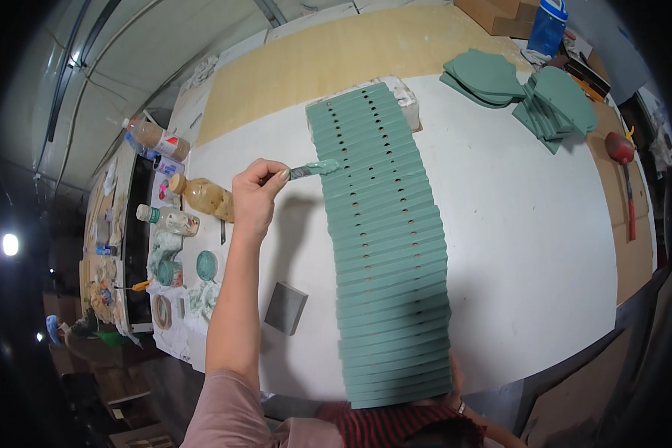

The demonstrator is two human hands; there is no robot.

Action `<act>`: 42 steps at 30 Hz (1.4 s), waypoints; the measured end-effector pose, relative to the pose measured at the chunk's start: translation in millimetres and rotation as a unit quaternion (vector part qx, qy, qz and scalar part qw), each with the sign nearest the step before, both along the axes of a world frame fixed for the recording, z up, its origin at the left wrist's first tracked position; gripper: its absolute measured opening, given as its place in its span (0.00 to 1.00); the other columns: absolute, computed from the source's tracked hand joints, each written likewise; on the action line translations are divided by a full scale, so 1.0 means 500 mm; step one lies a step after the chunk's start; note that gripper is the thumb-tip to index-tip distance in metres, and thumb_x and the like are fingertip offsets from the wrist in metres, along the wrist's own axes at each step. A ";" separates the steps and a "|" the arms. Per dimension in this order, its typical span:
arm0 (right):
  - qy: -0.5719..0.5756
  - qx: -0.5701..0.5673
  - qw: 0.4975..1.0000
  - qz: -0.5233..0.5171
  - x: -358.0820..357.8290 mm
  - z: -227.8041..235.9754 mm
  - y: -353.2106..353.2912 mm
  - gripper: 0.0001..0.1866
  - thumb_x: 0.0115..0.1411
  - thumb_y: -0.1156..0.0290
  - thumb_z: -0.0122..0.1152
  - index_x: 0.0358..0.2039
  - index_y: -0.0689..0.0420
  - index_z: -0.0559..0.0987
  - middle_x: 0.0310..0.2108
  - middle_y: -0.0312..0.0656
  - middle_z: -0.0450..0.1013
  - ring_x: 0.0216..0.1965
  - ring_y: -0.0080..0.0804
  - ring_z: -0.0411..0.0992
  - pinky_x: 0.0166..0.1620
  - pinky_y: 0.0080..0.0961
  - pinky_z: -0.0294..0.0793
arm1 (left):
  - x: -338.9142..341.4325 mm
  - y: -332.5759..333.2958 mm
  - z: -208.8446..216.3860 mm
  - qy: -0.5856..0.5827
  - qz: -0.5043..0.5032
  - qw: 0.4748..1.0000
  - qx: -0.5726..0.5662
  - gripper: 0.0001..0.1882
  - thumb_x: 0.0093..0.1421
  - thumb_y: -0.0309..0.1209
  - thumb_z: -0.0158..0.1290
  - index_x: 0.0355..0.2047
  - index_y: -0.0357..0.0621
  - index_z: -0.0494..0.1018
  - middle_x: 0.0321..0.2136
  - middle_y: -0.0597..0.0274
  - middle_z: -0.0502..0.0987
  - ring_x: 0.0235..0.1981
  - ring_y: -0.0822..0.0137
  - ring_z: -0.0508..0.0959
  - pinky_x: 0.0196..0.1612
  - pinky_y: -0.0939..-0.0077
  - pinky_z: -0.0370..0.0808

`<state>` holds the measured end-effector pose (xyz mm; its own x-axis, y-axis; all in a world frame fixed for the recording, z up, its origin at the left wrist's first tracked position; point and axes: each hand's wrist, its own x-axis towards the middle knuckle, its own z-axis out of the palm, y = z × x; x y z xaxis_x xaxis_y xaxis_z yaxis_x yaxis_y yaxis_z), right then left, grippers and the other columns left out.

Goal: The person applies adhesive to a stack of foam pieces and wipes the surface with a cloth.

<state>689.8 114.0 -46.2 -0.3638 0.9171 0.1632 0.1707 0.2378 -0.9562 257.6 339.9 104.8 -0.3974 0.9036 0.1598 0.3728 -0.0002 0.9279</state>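
On the white surface a long stack of green boards, each with a row of small holes, leans in overlapping steps from the far side down toward the person's chest. The left hand reaches in from the lower edge, its fingers pinched together on the handle of a brush, whose green-loaded bristles touch the left edge of the stack near its upper part. The right hand is mostly hidden behind the near end of the stack; only a wrist with a band shows, so I cannot tell whether its fingers are spread or closed, though it seems to prop the boards. The likeliest trouble is the stack itself: the boards rest on each other at a slant, and a sideways push from the brush could slide one out of line or start the whole row slipping if the near end is not held firm. Wet paint may also run into the holes or glue neighbouring edges together. A loaded brush can drip on the surface between strokes. Just left of the arm lie bottles, a paint tub and a grey block; a drawn-back elbow could knock them. More green pieces lie well apart at the far side.
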 end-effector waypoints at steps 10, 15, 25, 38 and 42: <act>0.010 0.009 1.000 0.013 0.005 0.004 0.003 0.68 0.35 0.53 0.89 0.70 0.66 0.57 0.58 0.52 0.72 0.56 0.45 0.74 0.56 0.39 0.77 | 0.016 0.010 -0.007 -0.044 -0.001 0.998 0.033 0.03 0.59 0.20 0.59 0.33 0.36 0.81 0.26 0.72 0.76 0.28 0.79 0.67 0.33 0.83 0.63; 0.019 -0.229 0.973 0.015 0.036 -0.082 -0.064 0.65 0.39 0.52 0.86 0.70 0.65 0.57 0.61 0.54 0.69 0.59 0.46 0.72 0.57 0.43 0.77 | 0.042 0.034 -0.006 -0.049 -0.005 0.998 0.034 0.03 0.59 0.20 0.59 0.33 0.36 0.81 0.26 0.72 0.76 0.28 0.80 0.67 0.32 0.83 0.63; 0.006 -0.229 0.973 -0.007 0.009 -0.045 -0.043 0.60 0.42 0.58 0.86 0.70 0.64 0.59 0.59 0.55 0.71 0.59 0.44 0.72 0.58 0.44 0.76 | 0.084 0.095 0.011 -0.024 -0.019 0.999 0.030 0.02 0.59 0.20 0.59 0.32 0.35 0.80 0.25 0.72 0.76 0.28 0.80 0.68 0.33 0.83 0.64; 0.010 -0.175 0.984 -0.029 0.003 -0.023 -0.030 0.33 0.70 0.51 0.52 0.65 0.64 0.67 0.53 0.47 0.75 0.50 0.42 0.77 0.52 0.43 0.79 | 0.113 0.172 -0.001 0.103 -0.026 0.994 0.036 0.02 0.60 0.22 0.59 0.31 0.35 0.80 0.25 0.72 0.76 0.28 0.79 0.70 0.33 0.82 0.67; 0.000 0.010 0.999 -0.036 -0.009 0.022 -0.002 0.45 0.58 0.46 0.68 0.65 0.65 0.67 0.52 0.52 0.75 0.49 0.44 0.77 0.52 0.42 0.78 | 0.110 0.150 0.007 0.060 -0.005 0.998 0.026 0.02 0.60 0.22 0.59 0.31 0.35 0.80 0.25 0.71 0.76 0.27 0.79 0.70 0.33 0.82 0.67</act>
